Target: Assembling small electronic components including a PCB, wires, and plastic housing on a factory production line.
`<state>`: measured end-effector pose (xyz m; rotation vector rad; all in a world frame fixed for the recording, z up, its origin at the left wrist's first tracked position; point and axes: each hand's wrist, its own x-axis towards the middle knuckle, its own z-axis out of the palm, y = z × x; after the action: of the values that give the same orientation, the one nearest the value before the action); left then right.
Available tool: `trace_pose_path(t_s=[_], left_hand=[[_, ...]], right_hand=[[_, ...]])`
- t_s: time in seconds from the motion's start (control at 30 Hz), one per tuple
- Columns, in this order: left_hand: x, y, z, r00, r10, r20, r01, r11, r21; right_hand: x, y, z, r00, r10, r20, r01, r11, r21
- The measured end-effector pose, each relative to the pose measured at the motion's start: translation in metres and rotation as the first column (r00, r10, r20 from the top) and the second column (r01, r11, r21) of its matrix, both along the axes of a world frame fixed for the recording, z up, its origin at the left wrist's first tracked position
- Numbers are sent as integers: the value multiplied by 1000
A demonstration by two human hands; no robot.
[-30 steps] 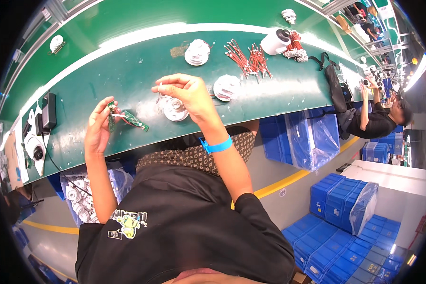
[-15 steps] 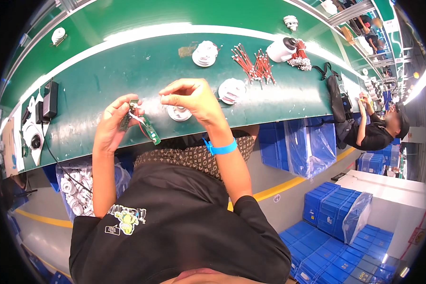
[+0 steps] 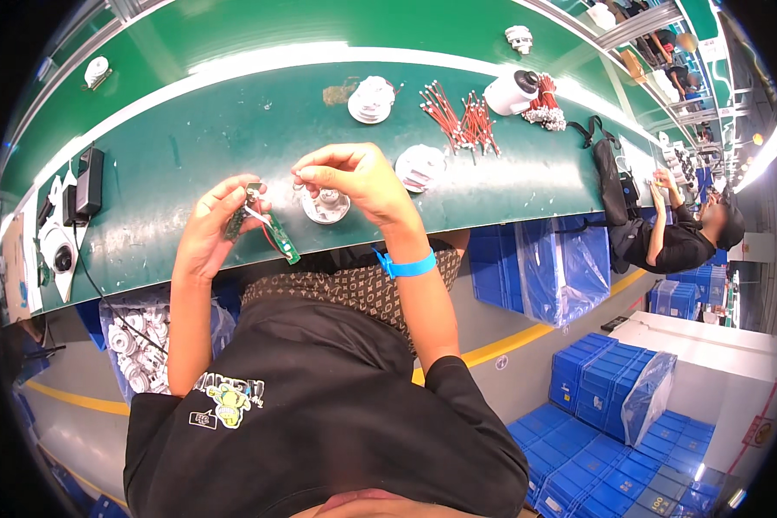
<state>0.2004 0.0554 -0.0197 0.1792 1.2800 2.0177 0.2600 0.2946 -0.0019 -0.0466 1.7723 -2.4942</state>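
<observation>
My left hand (image 3: pixel 209 226) is closed around green circuit boards (image 3: pixel 281 242) joined by short red and white wires; one narrow board hangs down to the right of the fingers. Apart from it, my right hand (image 3: pixel 358 186) wears a blue wrist strap (image 3: pixel 408 265) and is pinched at thumb and forefinger. Whatever lies between those fingertips is too small to make out. Just below the pinch, a round white housing (image 3: pixel 326 210) rests on the green bench, partly covered by the right hand. Another white housing (image 3: pixel 421 167) lies right of that hand.
Farther back are a white housing (image 3: pixel 372 99), loose red wire leads (image 3: pixel 459 119), a white camera-like body (image 3: pixel 509 92) and a bundled lead bunch (image 3: pixel 546 108). A black adapter (image 3: pixel 90 181) lies left. Blue crates (image 3: pixel 596 380) stand at right; a co-worker (image 3: pixel 691 237) sits beyond.
The boards in my left hand have tilted and shifted slightly right. My right fingertips have curled a little more, uncovering more of the white housing. The whole view has shifted slightly.
</observation>
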Motion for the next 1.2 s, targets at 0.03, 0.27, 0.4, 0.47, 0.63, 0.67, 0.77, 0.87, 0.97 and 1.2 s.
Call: trace_pose_path(t_s=[0.03,0.27,0.4,0.47,0.63,0.67,0.77,0.87,0.97,1.2], left_hand=[[0,0,0,1000,4,4,-4,1000,-3],[4,6,4,1000,13,18,-12,1000,-27],[7,10,1,1000,-8,28,8,1000,-4],[9,13,2,999,0,42,-1,1000,13],[11,18,-2,1000,10,27,-11,1000,20],[11,19,-3,1000,12,23,-12,1000,23],[16,23,0,999,40,15,-41,999,19],[16,23,-5,998,56,8,-56,998,5],[17,24,-6,996,92,3,-92,996,-16],[17,20,-11,998,57,-15,-57,998,17]], right_hand=[[0,-1,2,1000,2,0,-2,1000,0],[2,-6,2,1000,-7,-21,9,994,105],[10,-21,7,994,-98,-45,107,933,343],[14,-28,10,981,-114,-157,173,882,439],[14,-44,6,795,-130,-593,532,618,578],[13,-46,4,748,-115,-654,584,583,565],[12,-48,-3,681,-48,-731,667,454,591],[12,-51,-2,640,-26,-768,715,386,583],[13,-52,-2,622,-2,-783,730,365,578],[13,-50,-3,605,-4,-796,744,357,564]])
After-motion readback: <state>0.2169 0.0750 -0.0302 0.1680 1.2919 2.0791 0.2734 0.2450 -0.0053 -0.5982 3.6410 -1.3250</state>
